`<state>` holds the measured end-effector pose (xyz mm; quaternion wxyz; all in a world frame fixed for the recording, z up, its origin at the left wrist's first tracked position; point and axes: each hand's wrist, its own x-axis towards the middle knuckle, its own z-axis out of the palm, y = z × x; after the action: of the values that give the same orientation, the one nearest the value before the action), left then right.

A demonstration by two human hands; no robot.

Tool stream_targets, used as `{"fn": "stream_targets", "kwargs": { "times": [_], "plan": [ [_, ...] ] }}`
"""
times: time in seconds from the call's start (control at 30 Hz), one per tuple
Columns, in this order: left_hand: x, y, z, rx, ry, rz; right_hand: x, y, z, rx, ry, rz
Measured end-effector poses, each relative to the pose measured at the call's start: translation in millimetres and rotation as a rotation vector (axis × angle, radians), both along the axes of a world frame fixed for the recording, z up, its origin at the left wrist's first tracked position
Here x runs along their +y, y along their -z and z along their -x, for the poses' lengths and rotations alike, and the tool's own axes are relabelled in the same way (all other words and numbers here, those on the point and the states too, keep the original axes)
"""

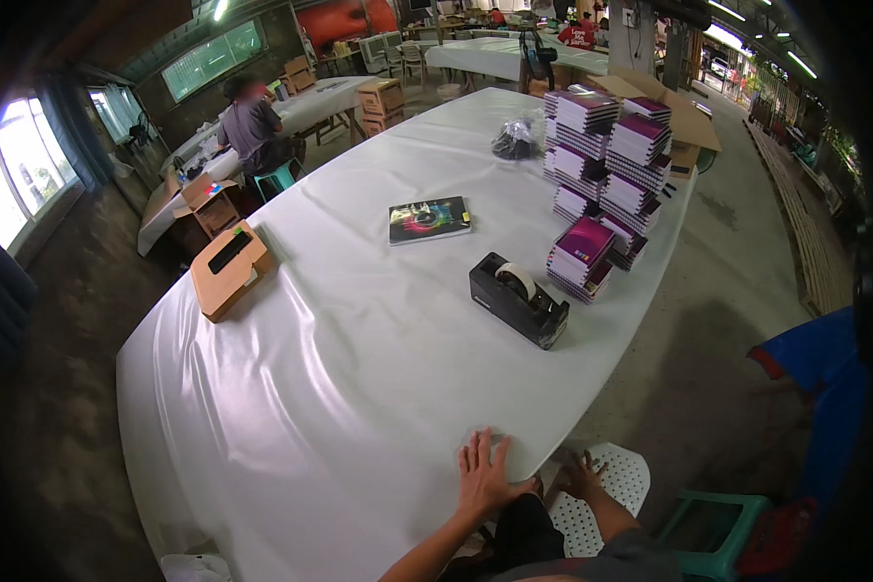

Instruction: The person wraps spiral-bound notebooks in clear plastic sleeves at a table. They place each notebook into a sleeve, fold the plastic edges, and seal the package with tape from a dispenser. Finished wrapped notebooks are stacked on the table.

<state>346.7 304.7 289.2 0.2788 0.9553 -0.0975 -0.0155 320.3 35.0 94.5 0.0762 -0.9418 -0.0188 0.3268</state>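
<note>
My left hand [485,473] lies flat near the table's front right edge, fingers spread on the white cover [359,427]. Beyond the edge, my right hand [584,476] rests on a white perforated stool seat [623,477], its fingers apart and nothing seen in them. The nearest thing on the table is a black tape dispenser [520,303] with a pale roll of tape. Farther off lies a dark book with a colourful cover [430,220]. Several stacks of purple spiral notebooks [586,242] stand along the right edge.
A cardboard box [225,275] with a dark phone-like object on it sits at the left edge. A clear plastic bag [517,141] and an open carton [691,112] are at the far end. Green stools [723,524] stand right. Another person [249,131] sits at a table behind.
</note>
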Motion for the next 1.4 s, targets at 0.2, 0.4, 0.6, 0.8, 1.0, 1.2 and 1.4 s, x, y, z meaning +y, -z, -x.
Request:
{"fn": "stream_targets", "kwargs": {
  "times": [0.2,0.4,0.6,0.8,1.0,1.2,1.4],
  "plan": [
    [-2,8,-2,-0.011,0.011,-0.078,42,-16,-29,0.412,-0.319,0.124],
    [-2,2,-4,0.009,0.022,-0.093,26,57,-29,0.449,-0.596,0.171],
    [-1,3,-4,0.025,0.039,-0.125,36,62,-38,0.431,-0.576,0.14],
    [-1,6,-5,0.009,0.055,-0.137,62,50,-53,0.388,-0.542,0.076],
    [-1,9,-4,0.004,0.042,-0.09,95,42,-74,0.362,-0.55,0.044],
    [1,7,-6,0.026,0.051,-0.101,108,41,-76,0.321,-0.532,0.012],
    [2,7,-5,0.023,0.071,-0.077,75,29,-48,0.12,-0.342,-0.099]
  ]
}}
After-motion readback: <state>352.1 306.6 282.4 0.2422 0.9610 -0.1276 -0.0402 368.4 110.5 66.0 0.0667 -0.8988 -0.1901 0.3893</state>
